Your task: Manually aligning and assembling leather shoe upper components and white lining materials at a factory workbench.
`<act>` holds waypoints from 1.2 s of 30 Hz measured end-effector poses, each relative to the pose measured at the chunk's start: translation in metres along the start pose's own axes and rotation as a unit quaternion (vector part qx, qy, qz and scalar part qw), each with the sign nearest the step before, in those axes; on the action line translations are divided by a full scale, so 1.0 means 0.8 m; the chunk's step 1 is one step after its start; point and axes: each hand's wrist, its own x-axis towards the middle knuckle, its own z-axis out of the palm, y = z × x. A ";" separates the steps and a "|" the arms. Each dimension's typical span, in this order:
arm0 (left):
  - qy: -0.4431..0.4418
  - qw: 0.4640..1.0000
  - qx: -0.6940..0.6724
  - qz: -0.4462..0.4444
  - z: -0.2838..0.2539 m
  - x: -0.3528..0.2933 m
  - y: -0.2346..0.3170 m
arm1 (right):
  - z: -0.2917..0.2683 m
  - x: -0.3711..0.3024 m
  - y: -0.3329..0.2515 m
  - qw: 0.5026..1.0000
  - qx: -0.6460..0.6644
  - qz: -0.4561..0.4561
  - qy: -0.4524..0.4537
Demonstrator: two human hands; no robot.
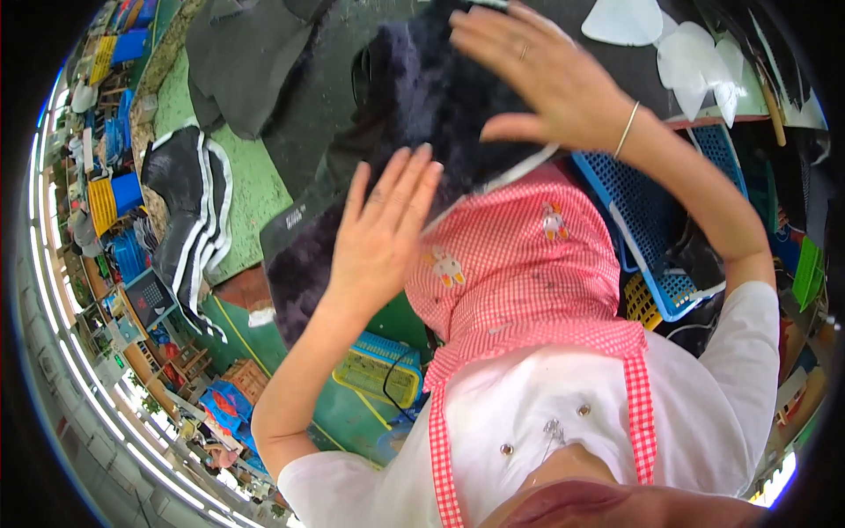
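A dark plush, fur-like piece with a pale edge lies on the table in front of me. Its near part hangs past the table's front edge, close to my checked apron. My left hand rests flat on or just over the plush near that edge, fingers stretched out. Farther off to the right, my right hand is spread over the same plush with the thumb apart. Neither hand grips anything. Whether the palms press on the plush cannot be made out.
Dark grey sheet pieces lie at the far left of the green table. Black pieces with white edges hang over its left side. White cut pieces and a wooden handle lie far right. A blue crate stands right of me.
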 end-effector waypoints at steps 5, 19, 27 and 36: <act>0.001 0.998 -0.051 -0.045 -0.021 -0.023 -0.016 | -0.004 -0.026 -0.032 0.992 0.079 -0.073 -0.065; 0.296 0.940 0.124 -0.119 -0.105 0.021 0.012 | -0.117 0.024 -0.072 0.969 0.218 0.098 0.055; 0.147 0.858 -0.477 -0.125 -0.150 0.003 0.020 | -0.159 0.034 -0.064 0.778 0.581 0.194 -0.142; 0.200 0.751 -0.607 -0.165 -0.194 -0.013 0.019 | -0.155 0.033 -0.005 0.676 0.711 0.156 -0.114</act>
